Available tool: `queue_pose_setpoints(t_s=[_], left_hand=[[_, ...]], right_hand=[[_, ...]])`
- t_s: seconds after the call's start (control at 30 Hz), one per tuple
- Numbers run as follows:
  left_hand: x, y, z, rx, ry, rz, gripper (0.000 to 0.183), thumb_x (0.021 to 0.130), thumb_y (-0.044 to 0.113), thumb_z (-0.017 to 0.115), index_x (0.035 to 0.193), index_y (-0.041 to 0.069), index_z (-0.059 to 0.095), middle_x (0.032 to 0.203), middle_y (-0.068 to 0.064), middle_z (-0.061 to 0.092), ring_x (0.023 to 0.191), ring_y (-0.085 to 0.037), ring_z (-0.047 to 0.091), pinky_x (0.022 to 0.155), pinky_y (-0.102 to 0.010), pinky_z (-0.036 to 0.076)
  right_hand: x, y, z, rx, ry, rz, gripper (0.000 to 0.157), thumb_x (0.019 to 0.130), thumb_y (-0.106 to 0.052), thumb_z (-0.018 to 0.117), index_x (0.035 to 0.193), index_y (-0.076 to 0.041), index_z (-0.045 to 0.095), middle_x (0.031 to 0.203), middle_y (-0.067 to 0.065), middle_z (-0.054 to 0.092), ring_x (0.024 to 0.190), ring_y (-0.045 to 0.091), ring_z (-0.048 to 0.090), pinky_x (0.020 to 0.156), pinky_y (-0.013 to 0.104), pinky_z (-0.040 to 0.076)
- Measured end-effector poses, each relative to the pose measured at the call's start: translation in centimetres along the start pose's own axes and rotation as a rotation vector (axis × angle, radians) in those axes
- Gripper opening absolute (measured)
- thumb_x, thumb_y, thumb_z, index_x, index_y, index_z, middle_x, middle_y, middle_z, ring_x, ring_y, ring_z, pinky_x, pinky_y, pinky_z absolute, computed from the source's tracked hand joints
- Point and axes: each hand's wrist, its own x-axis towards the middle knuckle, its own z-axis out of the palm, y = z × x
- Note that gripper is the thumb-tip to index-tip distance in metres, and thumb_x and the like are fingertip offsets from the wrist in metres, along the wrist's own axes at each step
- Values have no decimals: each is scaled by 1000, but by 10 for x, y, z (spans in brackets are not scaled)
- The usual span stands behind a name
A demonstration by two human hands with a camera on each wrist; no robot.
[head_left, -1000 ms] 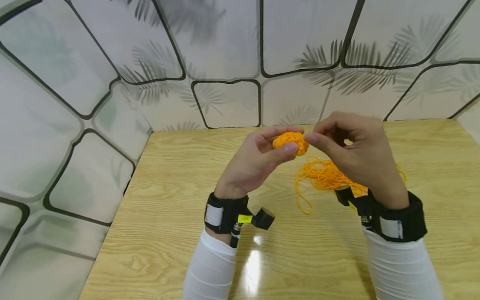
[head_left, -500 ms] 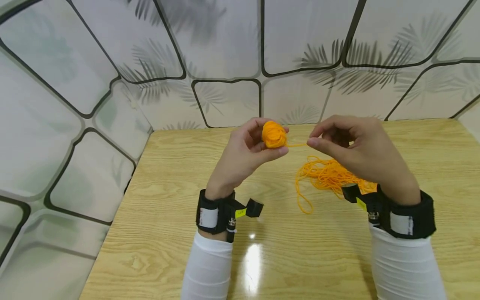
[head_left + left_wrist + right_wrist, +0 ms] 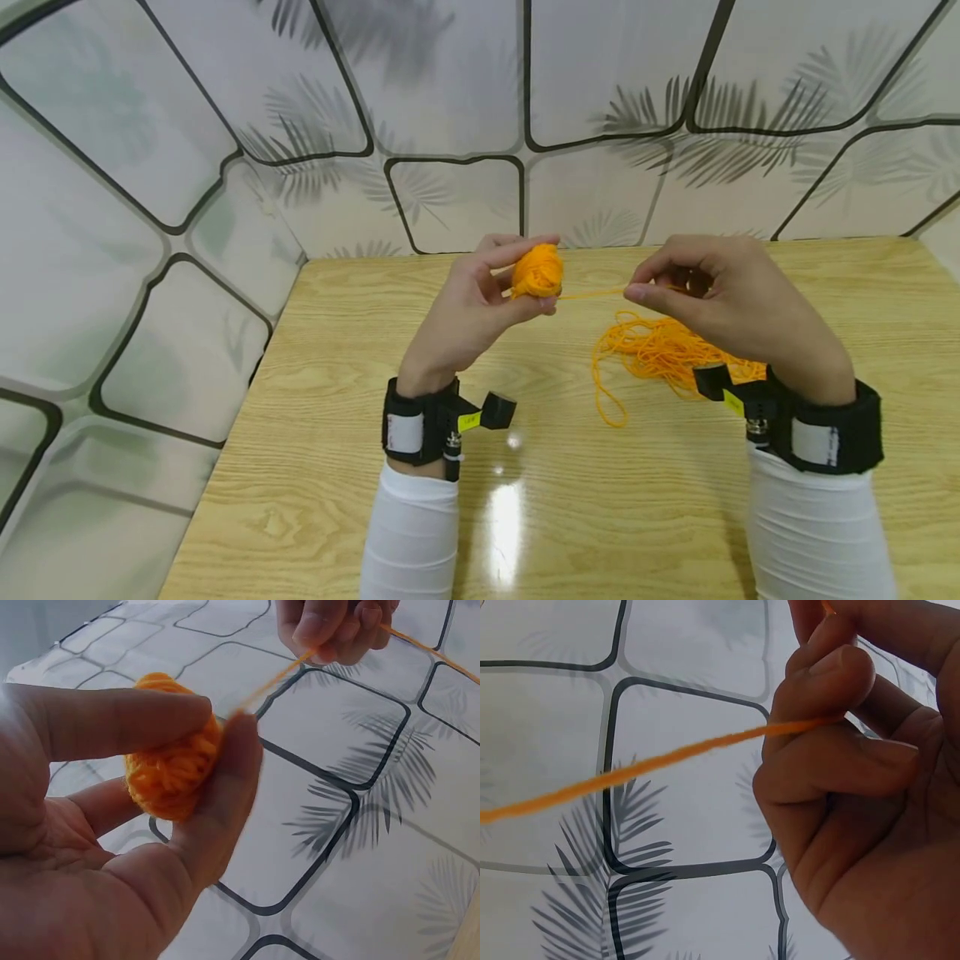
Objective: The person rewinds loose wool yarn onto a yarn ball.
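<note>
A small ball of orange yarn (image 3: 538,271) is held between the thumb and fingers of my left hand (image 3: 480,296), raised over the far part of the table. From the ball a taut yarn strand (image 3: 592,294) runs across to my right hand (image 3: 738,308), which pinches it between thumb and curled fingers. In the left wrist view the wound ball (image 3: 176,776) shows between thumb and fingertips. The right wrist view has the strand (image 3: 630,776) passing between the curled fingers. Beneath the right hand lies a loose heap of orange yarn (image 3: 660,350), partly hidden by the hand and wrist.
The wooden table (image 3: 337,500) reaches back to a patterned wall (image 3: 450,200), with another patterned surface (image 3: 135,333) along the left. Black wrist straps (image 3: 832,429) with small cameras sit on both wrists. A loop of the loose yarn trails toward the front of the table.
The left hand has moved left with the ball and turned it. The right hand has shifted slightly right. A stretch of strand now spans the wider gap between them.
</note>
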Motion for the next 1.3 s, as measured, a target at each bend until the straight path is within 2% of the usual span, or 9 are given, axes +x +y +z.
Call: queue_pose_setpoints(t_s=[0.13,0.33,0.57,0.73,0.87,0.97,1.1,1.17,1.3], left_hand=[[0,1,-1,0,10,13,57,79,0,67,132,11,49,118,-15,40,93,-33,58,78,-44,50],[1,1,1,-86,73,25,48,76,-2,68,119,1,48,116,-18,48,95,-32,58,84,-44,48],[0,3,-2,-169,123,57,43,78,-5,65,119,-4,53,115,-19,56,100,-28,55,90,-42,44],[1,3,-3,-336,84,78,41,81,-1,64,121,-3,55,122,-20,50,104,-28,53,94,-45,41],[3,4,-4,-463,59,94,39,82,5,65,120,0,57,121,-22,45,106,-35,54,95,-51,38],[3,4,-4,-459,80,103,37,84,6,64,120,2,58,118,-19,46,103,-33,55,92,-48,42],[2,5,-4,-409,110,129,36,86,4,60,122,3,57,119,-15,47,100,-25,50,87,-33,45],[3,5,-4,-383,102,151,36,87,5,59,123,3,56,121,-13,46,98,-23,47,83,-29,42],[4,4,-3,-335,70,180,42,88,8,59,128,2,51,119,-13,45,94,-22,47,83,-29,39]], right_hand=[[0,-1,1,21,12,41,7,82,-25,68,85,-29,63,66,-6,50,52,11,40,45,26,32],[1,0,3,50,22,62,12,78,-25,72,83,-26,61,66,-1,46,52,12,38,43,26,29],[1,0,3,66,44,117,11,79,-27,71,82,-25,61,64,3,41,49,13,36,42,27,27],[3,-4,2,145,51,183,18,82,-31,67,73,-18,58,59,5,37,49,16,32,42,29,24],[5,-9,3,199,67,234,25,84,-34,65,72,-14,56,69,5,48,57,19,38,47,30,30],[6,-12,5,243,83,257,26,84,-35,64,75,-12,57,74,6,51,57,21,38,47,32,31],[7,-12,7,304,123,240,26,84,-31,65,75,-9,56,64,7,41,50,20,31,43,32,25],[7,-12,8,325,147,219,25,84,-28,65,75,-7,55,60,6,38,48,18,30,42,32,24],[9,-11,10,355,173,175,18,85,-23,65,82,-6,60,65,7,43,50,17,33,42,31,26]])
